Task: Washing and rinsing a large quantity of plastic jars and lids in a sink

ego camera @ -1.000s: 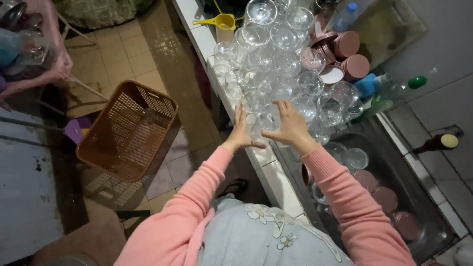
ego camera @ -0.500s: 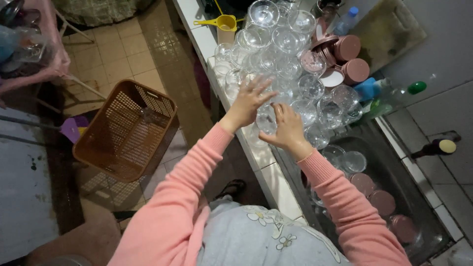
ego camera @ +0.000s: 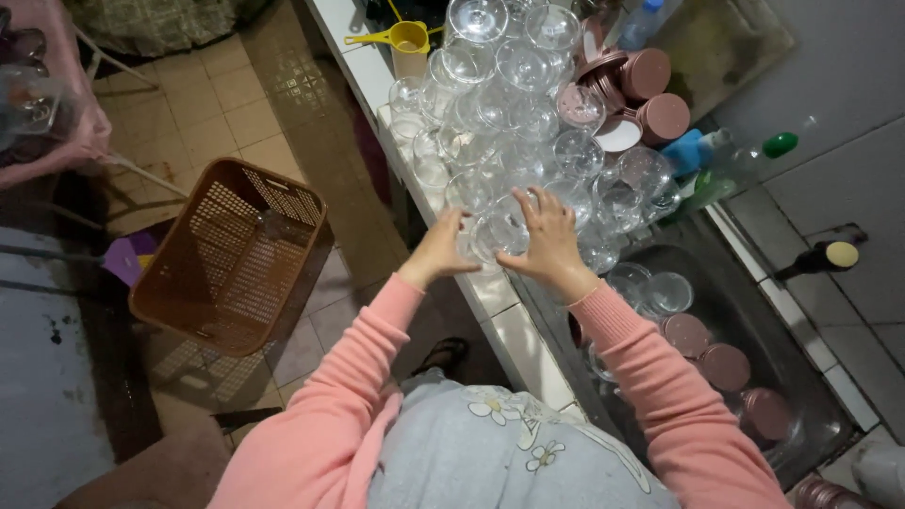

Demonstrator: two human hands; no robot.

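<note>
Clear green-capped bottle (ego camera: 745, 165) by sink, blue-capped bottle (ego camera: 643, 21) behind glasses

Your glass (ego camera: 497, 231) is clear and round, lying tilted at the table edge, at 6 o'clock of the glass pile (ego camera: 514, 104).

Below you on the tiled floor stands a brown perforated plastic basket (ego camera: 231, 253), well apart from the white tiled counter (ego camera: 514, 335). At the counter's far end you see a yellow plastic scoop (ego camera: 401, 38), and near the wall a stack of round pink lids (ego camera: 650, 90). More pink lids (ego camera: 721, 363) lie in the dark sink (ego camera: 801, 377).
</note>
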